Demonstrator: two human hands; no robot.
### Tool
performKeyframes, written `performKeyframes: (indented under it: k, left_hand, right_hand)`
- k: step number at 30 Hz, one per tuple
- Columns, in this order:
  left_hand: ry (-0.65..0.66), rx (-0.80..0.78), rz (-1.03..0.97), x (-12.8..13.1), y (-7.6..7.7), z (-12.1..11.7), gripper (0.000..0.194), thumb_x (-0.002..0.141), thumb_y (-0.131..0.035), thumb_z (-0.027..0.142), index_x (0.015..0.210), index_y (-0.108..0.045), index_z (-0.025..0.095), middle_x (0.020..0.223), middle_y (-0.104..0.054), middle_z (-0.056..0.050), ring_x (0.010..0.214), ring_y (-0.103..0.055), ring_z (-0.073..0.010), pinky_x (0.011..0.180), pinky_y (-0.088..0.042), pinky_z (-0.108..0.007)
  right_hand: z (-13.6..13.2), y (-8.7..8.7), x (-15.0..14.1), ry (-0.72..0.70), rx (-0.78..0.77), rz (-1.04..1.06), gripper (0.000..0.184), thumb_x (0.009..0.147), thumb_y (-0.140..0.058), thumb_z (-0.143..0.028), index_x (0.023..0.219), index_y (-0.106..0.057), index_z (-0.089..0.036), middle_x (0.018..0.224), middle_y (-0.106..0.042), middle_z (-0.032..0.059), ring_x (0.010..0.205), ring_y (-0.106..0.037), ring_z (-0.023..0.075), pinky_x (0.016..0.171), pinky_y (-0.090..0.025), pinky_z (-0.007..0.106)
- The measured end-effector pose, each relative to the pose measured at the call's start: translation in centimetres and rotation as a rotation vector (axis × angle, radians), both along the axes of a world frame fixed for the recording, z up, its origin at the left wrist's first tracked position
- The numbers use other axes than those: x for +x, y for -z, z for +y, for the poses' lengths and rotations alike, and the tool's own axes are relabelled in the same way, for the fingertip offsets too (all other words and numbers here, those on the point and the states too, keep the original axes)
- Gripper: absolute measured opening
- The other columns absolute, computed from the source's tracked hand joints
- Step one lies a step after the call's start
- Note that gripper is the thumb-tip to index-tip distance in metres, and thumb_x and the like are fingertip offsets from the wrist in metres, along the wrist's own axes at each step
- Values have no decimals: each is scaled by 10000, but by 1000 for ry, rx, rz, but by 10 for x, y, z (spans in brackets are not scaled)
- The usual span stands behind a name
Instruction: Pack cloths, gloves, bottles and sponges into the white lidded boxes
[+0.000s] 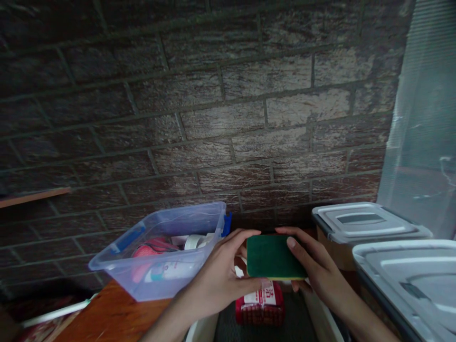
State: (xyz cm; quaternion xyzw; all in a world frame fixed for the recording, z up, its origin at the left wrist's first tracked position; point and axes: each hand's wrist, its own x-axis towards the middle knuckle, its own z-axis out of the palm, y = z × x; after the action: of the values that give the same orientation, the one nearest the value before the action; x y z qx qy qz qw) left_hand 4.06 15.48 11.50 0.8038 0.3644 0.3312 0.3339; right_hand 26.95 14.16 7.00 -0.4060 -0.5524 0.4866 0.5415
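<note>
A green scouring sponge (272,256) with a thin yellow underside is held flat between both of my hands, in front of a brick wall. My left hand (221,278) grips its left edge, fingers curled over the top and thumb below. On the right edge my right hand (317,270) does the same, thumb lying on the green face. Just under the sponge sits a red packet (260,304) with a white label, inside an open pale bin (203,330).
A clear plastic tub (160,251) with blue clips, holding mixed items, stands to the left on a wooden surface (107,318). Two lidded grey-topped boxes (366,223) (413,280) stand at the right. The brick wall (228,118) is close behind.
</note>
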Motion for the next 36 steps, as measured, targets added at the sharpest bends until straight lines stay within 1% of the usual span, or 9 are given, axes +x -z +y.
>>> performKeyframes:
  k: [2, 4, 6, 9, 15, 22, 29, 32, 36]
  left_hand:
    - [15, 1, 2, -4, -2, 2, 668, 784, -844, 368, 1375, -539, 303, 1192, -668, -45, 995, -656, -214, 823, -560, -319]
    - [17, -37, -33, -8, -3, 5, 584, 849, -781, 412, 1372, -560, 278, 1176, -697, -45, 951, -664, -199, 787, -543, -293]
    - [2, -78, -75, -9, -2, 8, 491, 931, -679, 441, 1375, -580, 256, 1182, -714, -50, 901, -667, -180, 735, -527, -268]
    - [-8, -91, -68, -7, -4, 7, 417, 997, -573, 448, 1356, -621, 240, 1193, -731, -49, 926, -677, -183, 762, -527, -272]
    - [2, -12, -7, -6, -20, -7, 360, 1013, -552, 428, 1307, -676, 260, 1317, -698, -38, 1195, -634, -227, 1031, -466, -328]
    - [-23, -45, 136, -34, -24, -16, 484, 950, -623, 495, 1366, -624, 247, 1319, -678, -77, 1127, -650, -251, 925, -522, -348]
    - [132, 102, 308, -45, -30, -21, 497, 867, -733, 360, 1338, -637, 237, 1173, -731, -45, 998, -662, -212, 858, -500, -312]
    - [180, 127, 355, -44, -29, -24, 576, 800, -785, 319, 1349, -628, 251, 1185, -729, -43, 1008, -661, -228, 863, -494, -320]
    - [243, 125, 359, -43, -24, -25, 611, 739, -831, 383, 1308, -647, 256, 1195, -717, -61, 1049, -653, -269, 910, -486, -366]
  right_hand:
    - [-3, 4, 4, 25, 92, -82, 510, 928, -601, -603, 1357, -601, -327, 1250, -678, 62, 1027, -695, 254, 832, -592, 352]
    - [-4, 10, 7, 4, 170, -156, 550, 924, -629, -569, 1416, -567, -333, 1453, -578, 57, 1326, -539, 305, 1108, -452, 454]
    - [-4, 15, 9, -21, 194, -203, 571, 931, -629, -551, 1452, -540, -335, 1501, -546, 55, 1382, -485, 315, 1173, -371, 503]
    - [0, 16, 7, 2, 216, -209, 499, 957, -592, -547, 1388, -616, -296, 1448, -601, 70, 1353, -518, 312, 1170, -371, 509]
    - [3, 6, 2, -2, 291, -235, 434, 988, -566, -514, 1318, -679, -255, 1392, -642, 92, 1320, -559, 286, 1139, -415, 460]
    - [-10, 1, 8, -52, 299, -453, 506, 920, -660, -534, 1364, -647, -291, 1403, -628, 88, 1307, -555, 317, 1130, -415, 502]
    - [-25, -22, 7, -259, 348, -620, 527, 880, -717, -493, 1357, -638, -281, 1312, -691, 69, 1188, -633, 310, 1036, -486, 462]
    - [-28, -24, 4, -296, 377, -677, 579, 832, -765, -477, 1358, -630, -277, 1343, -670, 78, 1231, -610, 318, 1046, -477, 448]
    - [-29, -23, 2, -320, 346, -727, 667, 767, -822, -487, 1371, -617, -290, 1347, -659, 82, 1230, -605, 319, 1023, -497, 435]
